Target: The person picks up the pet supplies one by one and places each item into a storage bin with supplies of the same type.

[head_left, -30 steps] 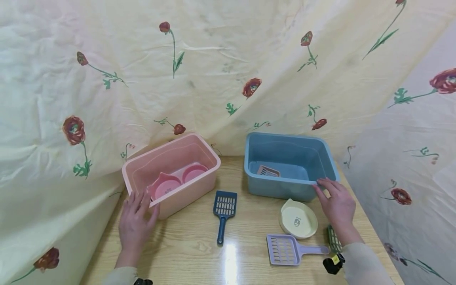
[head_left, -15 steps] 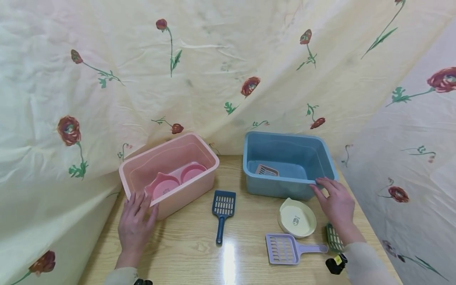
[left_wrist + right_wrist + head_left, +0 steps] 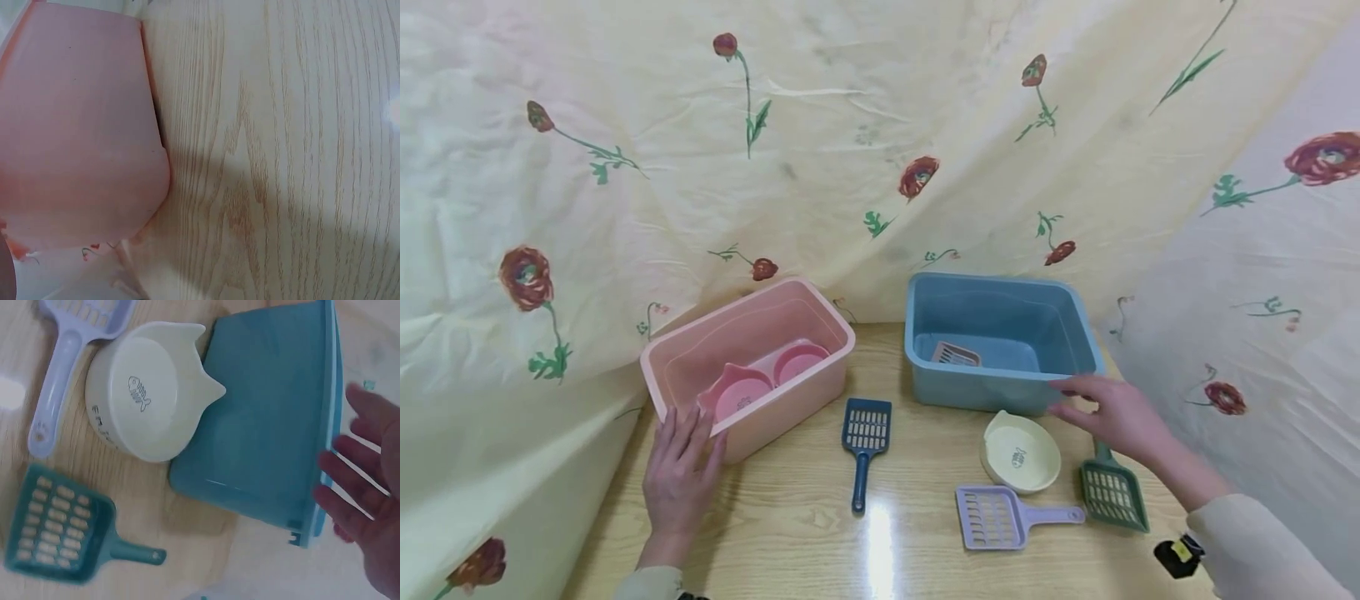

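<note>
In the head view, I am resting my left hand (image 3: 679, 479) at the near left corner of a pink rectangular plastic bin (image 3: 782, 408), inside which two round pink bowls (image 3: 742, 398) are sitting side by side. My right hand (image 3: 1116, 412) is reaching toward the near right corner of a blue rectangular plastic bin (image 3: 977, 393), which is holding a pale pink slotted scoop (image 3: 957, 355). A dark blue slotted scoop (image 3: 867, 433), a glossy cream cat-eared bowl (image 3: 1021, 454), a lavender slotted scoop (image 3: 1019, 515) and a green slotted scoop (image 3: 1112, 493) are lying nearer me.

In the left wrist view, the pink bin is hiding my fingers; I cannot tell whether they are gripping.

In the right wrist view, I am holding my fingers loosely extended, grasping nothing, beside the blue rim.
</note>
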The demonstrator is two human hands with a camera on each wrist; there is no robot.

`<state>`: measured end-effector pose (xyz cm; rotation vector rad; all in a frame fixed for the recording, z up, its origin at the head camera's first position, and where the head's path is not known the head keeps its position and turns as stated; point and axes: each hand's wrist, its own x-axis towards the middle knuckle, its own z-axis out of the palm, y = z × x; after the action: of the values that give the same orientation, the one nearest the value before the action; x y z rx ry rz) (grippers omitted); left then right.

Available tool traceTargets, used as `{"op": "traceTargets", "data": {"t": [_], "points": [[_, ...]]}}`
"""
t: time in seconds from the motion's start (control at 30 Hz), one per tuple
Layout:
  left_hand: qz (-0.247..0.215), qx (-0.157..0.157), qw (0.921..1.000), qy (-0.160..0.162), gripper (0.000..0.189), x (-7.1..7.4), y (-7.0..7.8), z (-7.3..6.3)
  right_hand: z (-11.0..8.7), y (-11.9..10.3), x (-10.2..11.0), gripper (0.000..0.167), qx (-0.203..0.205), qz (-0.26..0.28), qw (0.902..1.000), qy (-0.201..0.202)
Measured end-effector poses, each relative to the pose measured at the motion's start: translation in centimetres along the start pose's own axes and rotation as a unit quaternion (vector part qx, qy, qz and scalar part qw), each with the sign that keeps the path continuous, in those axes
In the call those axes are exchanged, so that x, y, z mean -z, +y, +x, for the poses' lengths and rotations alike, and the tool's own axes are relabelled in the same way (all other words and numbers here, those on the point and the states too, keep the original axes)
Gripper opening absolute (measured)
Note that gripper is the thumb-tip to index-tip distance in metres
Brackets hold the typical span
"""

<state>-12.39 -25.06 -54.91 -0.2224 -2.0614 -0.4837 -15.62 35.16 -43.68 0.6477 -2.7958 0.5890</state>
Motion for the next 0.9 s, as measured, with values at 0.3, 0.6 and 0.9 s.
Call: {"op": "traceTargets", "data": {"t": [0.3, 0.6, 0.9], "points": [[-0.007, 0.002, 1.0, 0.001, 0.049, 0.3, -0.1, 0.0, -0.4, -0.2, 0.1, 0.046, -0.037, 0.153, 0.9668, -0.201], [-0.007, 0.001, 1.0, 0.003, 0.049, 0.3, 0.0, -0.1, -0.5, 3.2, -1.6, 0.066, -0.129, 0.242, 0.9141, -0.299], [-0.011, -0.006, 0.9999, 0.003, 0.047, 0.3, 0.0, 0.0, -0.2, 5.1, -2.8, 0.077, -0.24, 0.265, 0.8737, -0.33]]}}
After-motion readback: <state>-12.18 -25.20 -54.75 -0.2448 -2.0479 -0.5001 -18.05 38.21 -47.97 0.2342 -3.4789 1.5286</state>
